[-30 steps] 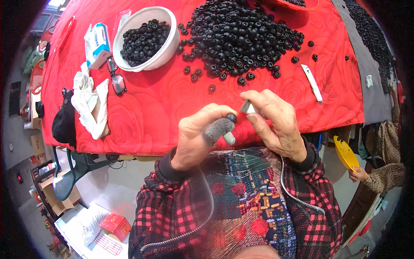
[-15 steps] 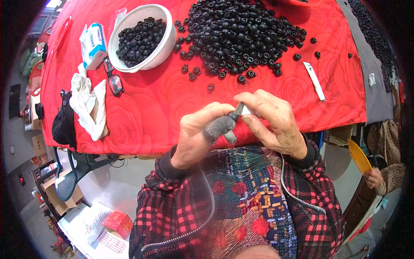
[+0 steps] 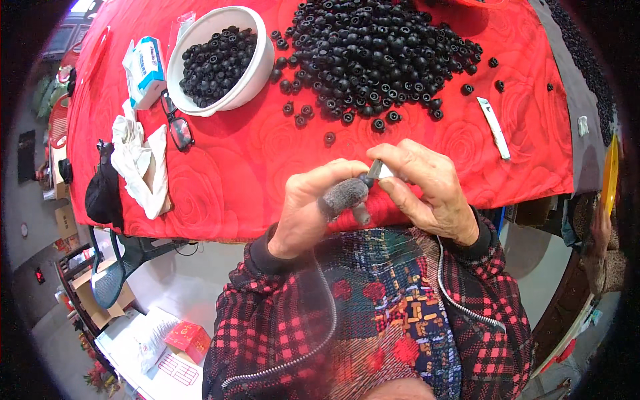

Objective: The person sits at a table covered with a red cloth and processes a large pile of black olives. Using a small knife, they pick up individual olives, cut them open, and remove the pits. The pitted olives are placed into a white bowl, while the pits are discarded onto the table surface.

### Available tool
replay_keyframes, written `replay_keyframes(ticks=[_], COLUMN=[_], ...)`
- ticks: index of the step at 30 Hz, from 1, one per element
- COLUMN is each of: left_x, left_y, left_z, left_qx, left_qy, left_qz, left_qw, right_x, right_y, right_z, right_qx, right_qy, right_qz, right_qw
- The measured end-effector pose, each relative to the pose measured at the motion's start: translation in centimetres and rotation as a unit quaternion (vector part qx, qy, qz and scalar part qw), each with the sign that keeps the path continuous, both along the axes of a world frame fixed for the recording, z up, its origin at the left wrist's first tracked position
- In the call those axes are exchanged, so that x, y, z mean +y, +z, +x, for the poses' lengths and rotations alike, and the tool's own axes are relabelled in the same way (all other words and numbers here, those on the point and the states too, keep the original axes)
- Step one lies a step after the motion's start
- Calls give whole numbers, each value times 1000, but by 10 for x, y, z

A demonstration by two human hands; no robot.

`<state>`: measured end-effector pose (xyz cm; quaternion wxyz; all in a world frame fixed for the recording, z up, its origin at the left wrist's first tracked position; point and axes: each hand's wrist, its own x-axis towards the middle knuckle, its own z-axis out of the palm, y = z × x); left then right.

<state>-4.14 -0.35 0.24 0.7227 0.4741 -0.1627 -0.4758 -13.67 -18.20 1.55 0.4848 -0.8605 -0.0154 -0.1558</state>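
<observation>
My left hand point(image 3: 300, 203) is closed in a pinch on a small round black part point(image 3: 365, 180), mostly hidden by the fingers. A fuzzy grey sleeve point(image 3: 343, 198) covers one finger of that hand. My right hand point(image 3: 430, 190) grips a short metal blade point(image 3: 376, 169) with something white at its base, between thumb and forefinger. The blade meets the black part at the left fingertips. Just beyond my hands lies a large heap of similar black parts point(image 3: 373, 63) on a red tablecloth point(image 3: 233, 173). One loose part point(image 3: 329, 139) lies nearest my hands.
A white bowl point(image 3: 263, 77) of black parts stands at the left. Beside it are a tissue pack point(image 3: 145, 70), eyeglasses point(image 3: 180, 130), white gloves point(image 3: 143, 160) and a black cloth item point(image 3: 103, 190). A white strip-shaped object point(image 3: 493, 130) lies right. Another person's hand point(image 3: 599, 233) holds something yellow.
My hands keep the same grip, with the blade still against the black part. The whole view has shifted slightly. At far right, the other person's yellow object has moved up and away.
</observation>
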Motion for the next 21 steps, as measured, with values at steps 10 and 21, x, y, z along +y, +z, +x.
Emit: replay_keyframes(ticks=[10, 21], left_x=[-1, -3], left_y=[-8, -8], left_z=[3, 3], left_qx=[88, 70], left_qy=[2, -10], left_qz=[-5, 5], left_qw=[996, 997], right_x=[-6, -9], right_y=[-7, -12], right_z=[0, 2], right_qx=[1, -6], right_qy=[25, 4], right_qz=[14, 17], right_qw=[1000, 1000])
